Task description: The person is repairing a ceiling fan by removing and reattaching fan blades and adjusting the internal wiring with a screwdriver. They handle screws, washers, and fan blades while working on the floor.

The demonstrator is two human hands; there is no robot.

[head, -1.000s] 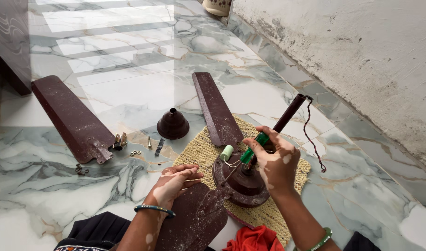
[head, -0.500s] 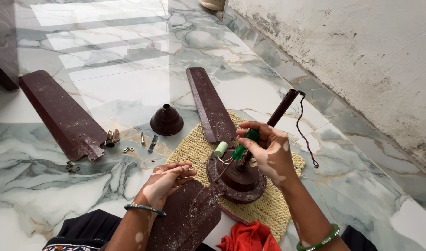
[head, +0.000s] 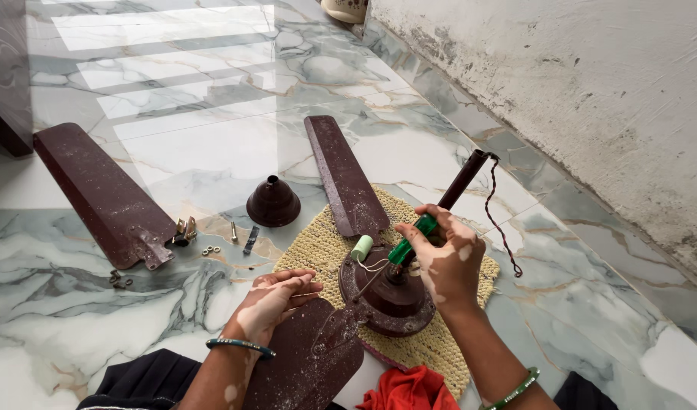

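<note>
A dark brown ceiling-fan motor (head: 386, 292) lies on a round woven mat (head: 318, 247), with one blade (head: 344, 178) pointing away and another blade (head: 306, 361) toward me. My right hand (head: 443, 262) grips a green-handled screwdriver (head: 409, 241) held down at the motor's hub, beside a small pale green capacitor (head: 362, 247) on thin wires. My left hand (head: 271, 304) rests flat with fingers together on the near blade's root, holding nothing. The fan's down rod (head: 462, 178) with a twisted wire (head: 500, 220) sticks out past my right hand.
A loose third blade (head: 105, 197) lies on the marble floor at the left. A brown cone-shaped canopy cover (head: 273, 203) stands behind the mat, with small screws, nuts and brackets (head: 211, 239) scattered near it. A stained wall (head: 591, 99) runs along the right. Red cloth (head: 409, 391) lies by my knees.
My right hand has shifted slightly on the screwdriver at the hub. The left hand stays on the near blade. The view has drifted a little.
</note>
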